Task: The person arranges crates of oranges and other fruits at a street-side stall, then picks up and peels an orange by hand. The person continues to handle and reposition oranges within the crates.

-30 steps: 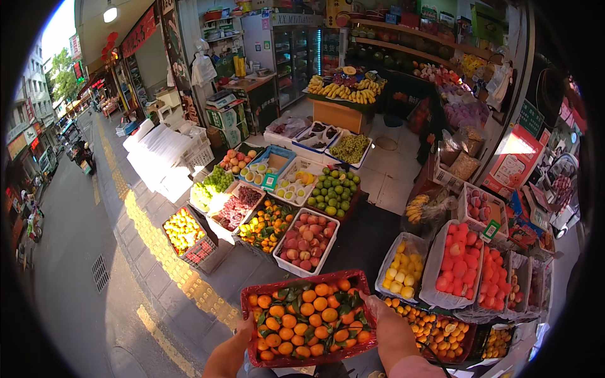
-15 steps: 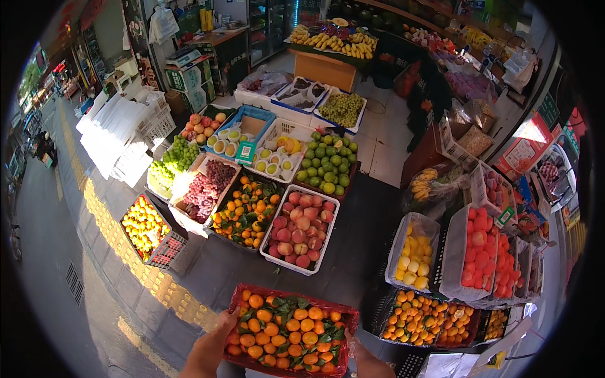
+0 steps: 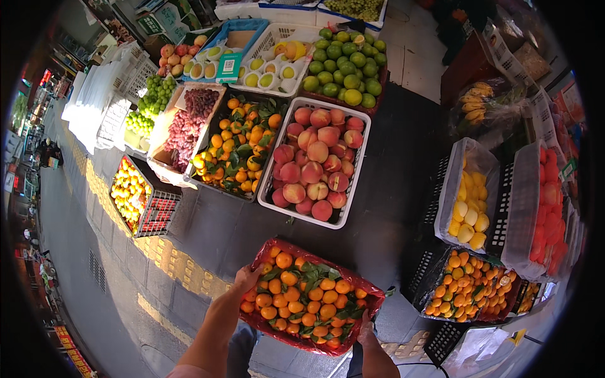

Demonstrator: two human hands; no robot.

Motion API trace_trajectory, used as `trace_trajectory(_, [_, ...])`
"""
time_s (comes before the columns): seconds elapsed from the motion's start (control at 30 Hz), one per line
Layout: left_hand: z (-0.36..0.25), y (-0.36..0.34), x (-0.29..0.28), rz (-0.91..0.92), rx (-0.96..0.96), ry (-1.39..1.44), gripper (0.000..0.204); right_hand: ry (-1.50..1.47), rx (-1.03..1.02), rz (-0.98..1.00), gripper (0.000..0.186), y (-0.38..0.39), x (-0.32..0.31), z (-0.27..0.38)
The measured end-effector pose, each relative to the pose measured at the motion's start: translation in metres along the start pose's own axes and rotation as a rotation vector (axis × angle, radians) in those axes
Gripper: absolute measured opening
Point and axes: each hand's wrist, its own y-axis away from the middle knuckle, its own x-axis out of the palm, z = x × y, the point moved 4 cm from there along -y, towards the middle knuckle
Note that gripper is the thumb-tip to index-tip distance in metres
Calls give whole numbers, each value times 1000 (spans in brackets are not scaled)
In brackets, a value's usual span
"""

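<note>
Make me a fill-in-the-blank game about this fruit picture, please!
The left hand and right hand hold a crate; its fruit is coloured ____.
The peach crate is coloured ____.
The purple bunches are ____.
Most of the limes are coloured ____.

Missing words: orange, white, grapes, green.

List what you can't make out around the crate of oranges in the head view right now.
All in the head view:
- Floor of the red crate: covered by the oranges.
- Some fingers of the right hand: hidden by the crate.
- Far side of the green grape tray: cut off by the upper edge.
- Dark shape on the street: too small to identify.
</note>
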Motion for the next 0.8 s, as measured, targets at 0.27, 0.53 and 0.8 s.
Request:
trace_trajectory(0.27, [24, -63, 83, 269, -42, 114, 70, -25, -133, 37, 70, -28, -18, 14])
trace_trajectory(0.53, [21, -87, -30, -34, 282, -177, 60, 23, -156, 95, 75, -7, 0, 28])
trace_trajectory(0.8, [45, -106, -57, -33, 201, -55, 46, 205, -113, -192, 69, -15, -23, 35])
